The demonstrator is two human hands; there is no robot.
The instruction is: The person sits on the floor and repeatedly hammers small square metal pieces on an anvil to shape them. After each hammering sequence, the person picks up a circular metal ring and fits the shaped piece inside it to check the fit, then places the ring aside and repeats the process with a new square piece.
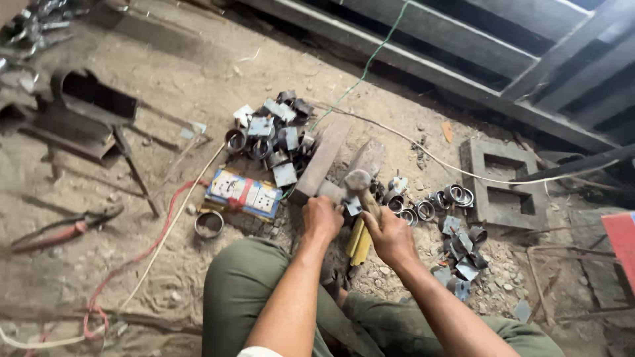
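My right hand (pixel 391 236) grips the wooden handle of a hammer (pixel 358 180), whose metal head is raised just above a small square metal piece (pixel 352 206). My left hand (pixel 322 217) is closed beside that piece, holding it down on the end of a long metal bar (pixel 322 160) that lies on the dirt floor. A yellow tool handle (pixel 358 243) lies under my hands. I crouch over the work, with my green trouser knees at the bottom of the view.
A pile of metal rings and square plates (pixel 270 135) lies at the far left of the bar, and more rings and plates (pixel 450 218) at the right. A power strip (pixel 241 193), a loose ring (pixel 209 225), red cable (pixel 155 238), pliers (pixel 63 231) and a concrete block (pixel 506 182) surround me.
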